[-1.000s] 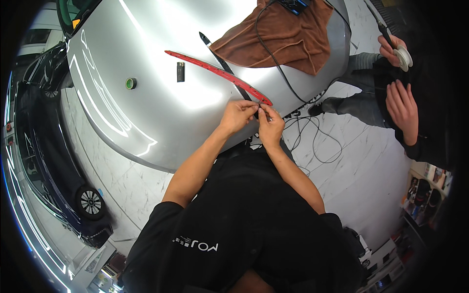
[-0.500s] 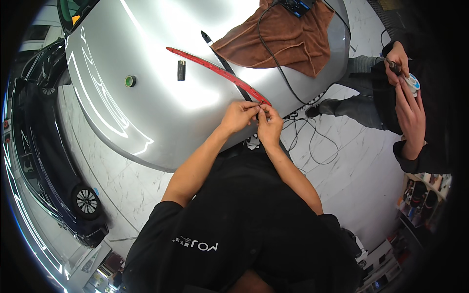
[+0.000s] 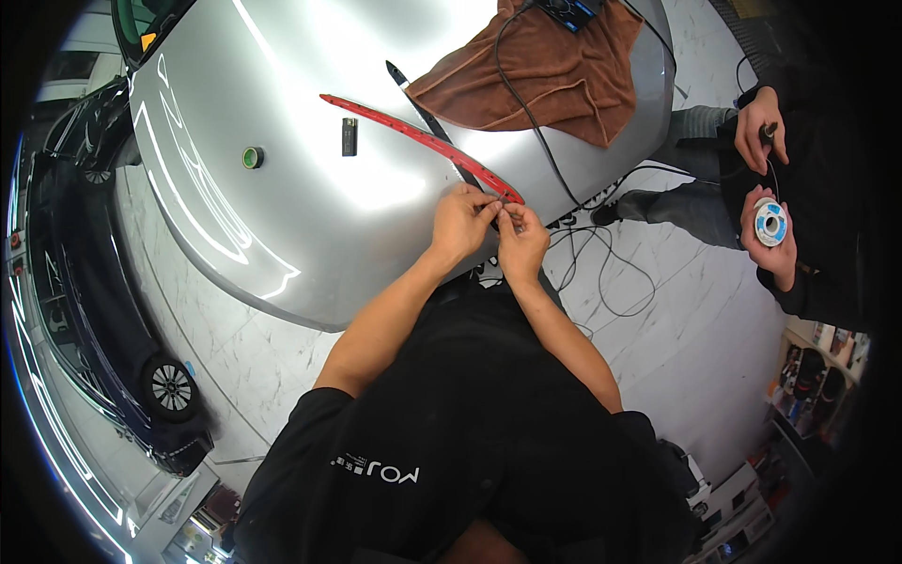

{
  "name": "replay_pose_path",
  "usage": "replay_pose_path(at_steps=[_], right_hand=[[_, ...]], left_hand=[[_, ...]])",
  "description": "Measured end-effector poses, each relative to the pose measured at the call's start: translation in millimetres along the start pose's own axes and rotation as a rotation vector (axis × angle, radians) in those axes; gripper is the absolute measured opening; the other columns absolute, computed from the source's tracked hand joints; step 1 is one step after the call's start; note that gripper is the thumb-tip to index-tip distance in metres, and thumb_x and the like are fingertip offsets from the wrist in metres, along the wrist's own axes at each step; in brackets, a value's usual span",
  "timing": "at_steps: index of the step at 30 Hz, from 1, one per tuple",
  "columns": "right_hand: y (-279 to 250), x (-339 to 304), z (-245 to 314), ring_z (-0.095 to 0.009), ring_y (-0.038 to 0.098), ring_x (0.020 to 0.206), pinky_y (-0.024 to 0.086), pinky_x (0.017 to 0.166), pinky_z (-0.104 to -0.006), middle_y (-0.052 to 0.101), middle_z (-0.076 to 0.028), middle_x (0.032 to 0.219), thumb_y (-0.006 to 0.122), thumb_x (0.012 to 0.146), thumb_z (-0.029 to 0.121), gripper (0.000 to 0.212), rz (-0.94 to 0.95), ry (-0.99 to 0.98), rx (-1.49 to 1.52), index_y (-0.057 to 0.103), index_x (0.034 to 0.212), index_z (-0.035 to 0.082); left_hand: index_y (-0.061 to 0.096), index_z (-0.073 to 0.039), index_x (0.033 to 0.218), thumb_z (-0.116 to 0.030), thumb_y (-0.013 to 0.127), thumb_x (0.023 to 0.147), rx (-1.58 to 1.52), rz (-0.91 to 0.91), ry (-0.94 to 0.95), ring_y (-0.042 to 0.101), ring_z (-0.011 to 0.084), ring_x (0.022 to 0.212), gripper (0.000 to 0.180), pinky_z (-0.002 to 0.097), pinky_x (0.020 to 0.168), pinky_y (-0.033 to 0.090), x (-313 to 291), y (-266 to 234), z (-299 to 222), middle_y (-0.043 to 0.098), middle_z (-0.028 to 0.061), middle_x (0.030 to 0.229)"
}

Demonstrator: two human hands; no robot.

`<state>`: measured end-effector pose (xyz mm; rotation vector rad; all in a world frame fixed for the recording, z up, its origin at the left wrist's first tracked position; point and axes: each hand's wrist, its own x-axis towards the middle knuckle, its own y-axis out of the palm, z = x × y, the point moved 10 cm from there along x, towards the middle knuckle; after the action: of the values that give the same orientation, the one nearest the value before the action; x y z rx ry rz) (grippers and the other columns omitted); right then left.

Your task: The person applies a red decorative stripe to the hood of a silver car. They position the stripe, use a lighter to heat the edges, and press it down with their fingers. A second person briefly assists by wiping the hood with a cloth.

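Observation:
On the silver car hood [image 3: 282, 56] lies a long, curved red strip [image 3: 423, 138], crossed by a slim black trim piece [image 3: 430, 122]. My left hand [image 3: 460, 227] and my right hand [image 3: 522, 246] meet at the strip's near end, by the hood's front edge. Thumb and fingers of each are pinched together. Whatever sits between the fingertips is too small to make out. Left of the strip are a black lighter-like box [image 3: 349, 137] and a small round tin [image 3: 252, 157] with green inside.
A brown cloth [image 3: 564, 85] carries a dark device [image 3: 570, 13] with a screen and cables. At right, a co-worker's hands hold a dark-handled tool [image 3: 767, 133] and a wire spool [image 3: 770, 224]. Looped cable [image 3: 648, 291] lies on the floor; a dark car [image 3: 94, 254] stands left.
My left hand has shifted slightly, its fingers bunched higher; both hands stay at the strip's end. The co-worker's hands have moved apart, the spool now lower and its face turned up.

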<state>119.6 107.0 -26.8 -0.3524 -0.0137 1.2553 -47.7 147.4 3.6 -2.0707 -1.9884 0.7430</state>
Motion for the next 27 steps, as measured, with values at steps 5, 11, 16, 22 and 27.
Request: replay_pose_path(at_steps=[5,11,16,22,27], right_hand=[[0,-3,12,-0.014,0.076,0.091,0.062,0.081,-0.028,0.08,-0.01,0.102,0.074,0.105,0.001,0.016,0.044,-0.018,0.079,0.071,0.12,-0.005],[-1,-5,12,-0.017,0.078,0.099,0.064,0.086,-0.0299,0.08,-0.013,0.114,0.069,0.107,-0.003,0.026,0.102,-0.043,0.149,0.062,0.132,-0.006],[-1,-2,9,-0.017,0.079,0.099,0.064,0.085,-0.0292,0.08,-0.015,0.118,0.068,0.108,-0.002,0.024,0.141,-0.028,0.173,0.062,0.131,-0.006],[-6,-1,8,-0.015,0.079,0.094,0.063,0.082,-0.029,0.082,-0.013,0.112,0.069,0.109,0.002,0.019,0.113,-0.012,0.189,0.067,0.127,-0.005],[-10,-1,29,-0.018,0.081,0.092,0.064,0.08,-0.0328,0.083,-0.014,0.105,0.072,0.107,0.005,0.017,0.092,-0.161,-0.003,0.073,0.123,-0.001]], left_hand=[[0.086,0.0,0.107,-0.011,0.082,0.098,0.02,-0.094,0.07,0.063,0.0199,0.082,0.015,0.0348,0.073,0.054,-2,3,-7,0.062,0.0077,0.098],[0.085,0.002,0.104,-0.013,0.083,0.098,-0.08,-0.059,-0.003,0.064,0.0215,0.083,0.016,0.0365,0.074,0.054,1,4,-2,0.062,0.0107,0.1],[0.084,0.003,0.109,-0.014,0.078,0.104,-0.109,0.056,-0.001,0.066,0.0192,0.077,0.018,0.0342,0.069,0.055,7,2,3,0.063,0.0101,0.1],[0.079,0.004,0.128,-0.021,0.068,0.113,-0.129,0.239,-0.182,0.073,0.0137,0.07,0.031,0.0284,0.066,0.058,-2,7,-9,0.075,0.0101,0.106],[0.075,0.006,0.135,-0.019,0.066,0.114,-0.309,0.237,-0.238,0.075,0.0132,0.074,0.033,0.0268,0.068,0.059,-4,24,14,0.081,0.0106,0.108]])
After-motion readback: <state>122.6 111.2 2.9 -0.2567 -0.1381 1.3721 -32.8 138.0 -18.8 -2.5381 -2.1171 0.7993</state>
